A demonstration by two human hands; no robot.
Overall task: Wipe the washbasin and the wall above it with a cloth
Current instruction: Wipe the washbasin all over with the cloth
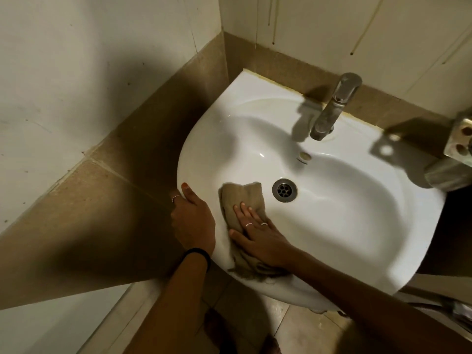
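A white washbasin is fixed in a tiled corner. A beige cloth lies on the bowl's left inner slope, just left of the metal drain, and trails over the front rim. My right hand presses flat on the cloth with straight fingers. My left hand grips the basin's left rim, thumb on top and fingers curled under the edge. The wall above the basin is pale tile with dark drip streaks.
A chrome tap stands at the basin's back. A metal fitting juts in at the right edge. A tan tile band runs along both walls. The floor shows below the basin.
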